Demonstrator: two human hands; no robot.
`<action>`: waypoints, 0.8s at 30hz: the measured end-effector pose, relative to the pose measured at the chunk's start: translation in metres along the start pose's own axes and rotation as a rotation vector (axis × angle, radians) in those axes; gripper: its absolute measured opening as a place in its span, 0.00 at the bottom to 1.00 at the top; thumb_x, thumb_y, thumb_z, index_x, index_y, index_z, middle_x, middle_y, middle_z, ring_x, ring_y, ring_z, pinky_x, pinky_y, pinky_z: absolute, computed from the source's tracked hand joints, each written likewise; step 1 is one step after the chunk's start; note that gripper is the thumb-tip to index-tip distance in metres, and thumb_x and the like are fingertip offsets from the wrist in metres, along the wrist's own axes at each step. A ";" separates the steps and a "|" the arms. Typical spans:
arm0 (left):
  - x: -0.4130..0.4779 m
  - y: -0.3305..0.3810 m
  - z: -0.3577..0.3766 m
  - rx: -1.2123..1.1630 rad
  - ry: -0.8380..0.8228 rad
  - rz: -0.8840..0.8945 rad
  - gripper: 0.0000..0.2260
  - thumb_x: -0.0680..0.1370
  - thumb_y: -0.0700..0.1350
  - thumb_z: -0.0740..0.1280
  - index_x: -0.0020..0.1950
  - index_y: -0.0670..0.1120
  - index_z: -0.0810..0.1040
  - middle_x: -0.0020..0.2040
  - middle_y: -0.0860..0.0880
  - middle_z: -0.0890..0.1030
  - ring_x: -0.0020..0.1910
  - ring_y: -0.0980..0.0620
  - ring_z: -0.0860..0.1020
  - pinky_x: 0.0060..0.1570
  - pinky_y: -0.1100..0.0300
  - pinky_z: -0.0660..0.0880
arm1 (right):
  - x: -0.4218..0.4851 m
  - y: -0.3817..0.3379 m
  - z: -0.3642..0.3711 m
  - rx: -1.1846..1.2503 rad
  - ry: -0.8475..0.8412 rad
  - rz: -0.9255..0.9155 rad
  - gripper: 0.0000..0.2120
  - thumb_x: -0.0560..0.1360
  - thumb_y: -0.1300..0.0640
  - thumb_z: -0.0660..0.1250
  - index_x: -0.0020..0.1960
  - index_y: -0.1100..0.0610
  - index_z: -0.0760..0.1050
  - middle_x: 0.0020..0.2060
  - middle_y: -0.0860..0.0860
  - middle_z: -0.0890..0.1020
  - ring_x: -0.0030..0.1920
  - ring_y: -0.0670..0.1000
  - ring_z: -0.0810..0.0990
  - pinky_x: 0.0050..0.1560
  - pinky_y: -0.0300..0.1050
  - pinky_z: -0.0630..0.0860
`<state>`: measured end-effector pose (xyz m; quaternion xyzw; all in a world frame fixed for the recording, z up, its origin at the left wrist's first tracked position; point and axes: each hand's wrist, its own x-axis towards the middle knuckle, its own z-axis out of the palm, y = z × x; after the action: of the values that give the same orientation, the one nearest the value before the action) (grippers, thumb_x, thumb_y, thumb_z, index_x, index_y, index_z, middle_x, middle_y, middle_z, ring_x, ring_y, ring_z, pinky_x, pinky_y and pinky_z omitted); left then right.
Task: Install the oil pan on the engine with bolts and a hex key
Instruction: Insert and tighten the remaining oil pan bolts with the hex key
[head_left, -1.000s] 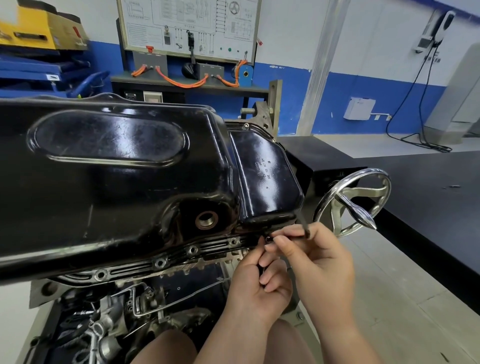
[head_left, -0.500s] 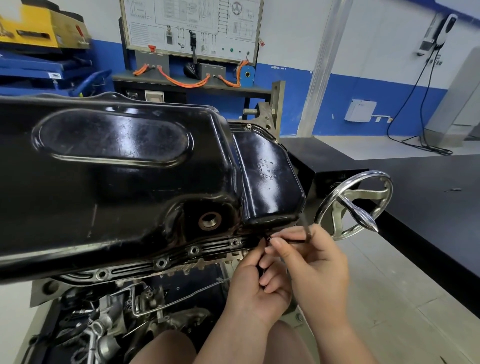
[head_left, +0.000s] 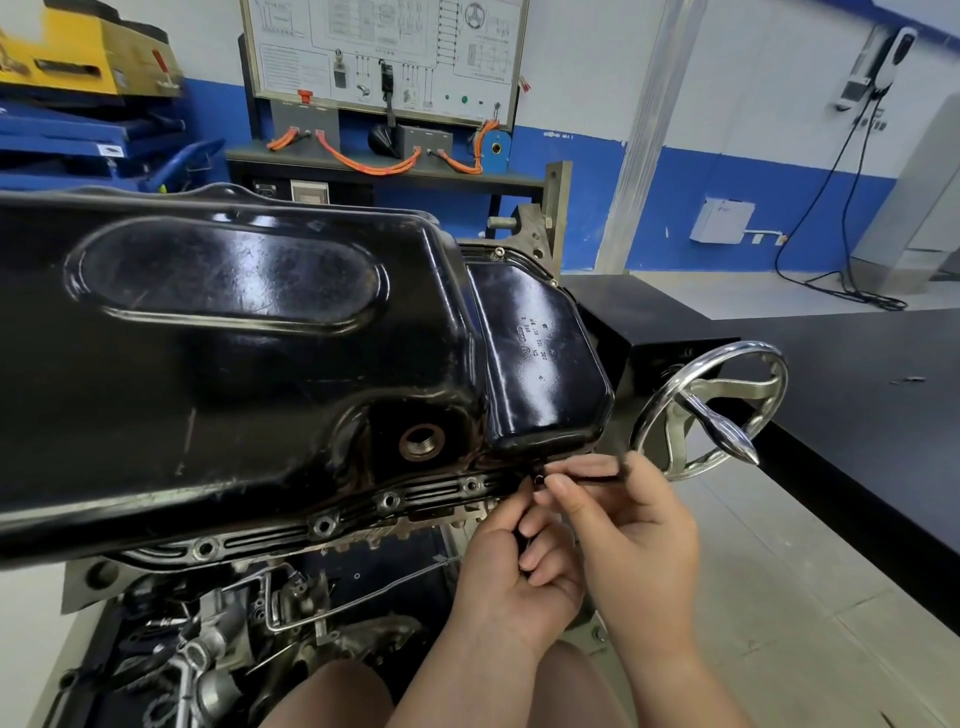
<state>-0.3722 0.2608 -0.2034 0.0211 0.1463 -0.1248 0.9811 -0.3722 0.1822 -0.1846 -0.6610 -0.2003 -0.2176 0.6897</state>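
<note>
A glossy black oil pan (head_left: 249, 353) sits on the upturned engine (head_left: 223, 639), filling the left and middle of the head view. Its near flange (head_left: 358, 512) shows several bolt holes in a row, and a drain hole (head_left: 422, 441) opens above them. At the flange's right end my right hand (head_left: 628, 535) pinches a thin dark hex key (head_left: 597, 475), whose tip meets a small bolt (head_left: 540, 479). My left hand (head_left: 506, 582) sits just below, fingers curled around something dark; what it holds is mostly hidden.
A chrome handwheel (head_left: 711, 405) of the engine stand juts out just right of my hands. A black workbench (head_left: 857, 395) runs along the right side. Behind the engine stand a training board with orange cables (head_left: 384, 93) and a blue lift (head_left: 78, 140).
The hex key's free arm has swung from pointing upward to lying level to the right, turned by my right hand. My left hand stays beneath it.
</note>
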 end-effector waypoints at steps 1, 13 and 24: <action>0.000 0.000 0.000 -0.001 0.001 0.006 0.14 0.72 0.41 0.64 0.26 0.41 0.75 0.20 0.52 0.66 0.12 0.59 0.59 0.11 0.70 0.52 | 0.000 0.000 0.000 0.010 -0.002 -0.003 0.18 0.69 0.72 0.71 0.38 0.48 0.79 0.36 0.48 0.84 0.33 0.46 0.83 0.34 0.33 0.78; 0.002 0.000 0.000 -0.028 0.003 -0.013 0.08 0.70 0.41 0.65 0.32 0.40 0.76 0.21 0.52 0.66 0.13 0.59 0.59 0.10 0.69 0.53 | -0.002 0.005 -0.001 -0.059 0.033 -0.048 0.14 0.72 0.65 0.68 0.44 0.45 0.82 0.43 0.47 0.84 0.40 0.47 0.84 0.44 0.38 0.79; 0.003 0.002 -0.003 -0.028 -0.005 -0.025 0.12 0.72 0.41 0.65 0.28 0.41 0.75 0.21 0.52 0.65 0.13 0.59 0.59 0.11 0.69 0.53 | -0.007 0.004 0.001 -0.005 -0.021 -0.037 0.19 0.77 0.63 0.59 0.59 0.43 0.76 0.47 0.51 0.83 0.42 0.49 0.84 0.44 0.36 0.78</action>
<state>-0.3700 0.2619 -0.2066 0.0051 0.1457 -0.1352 0.9800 -0.3758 0.1836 -0.1915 -0.6611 -0.2194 -0.2238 0.6817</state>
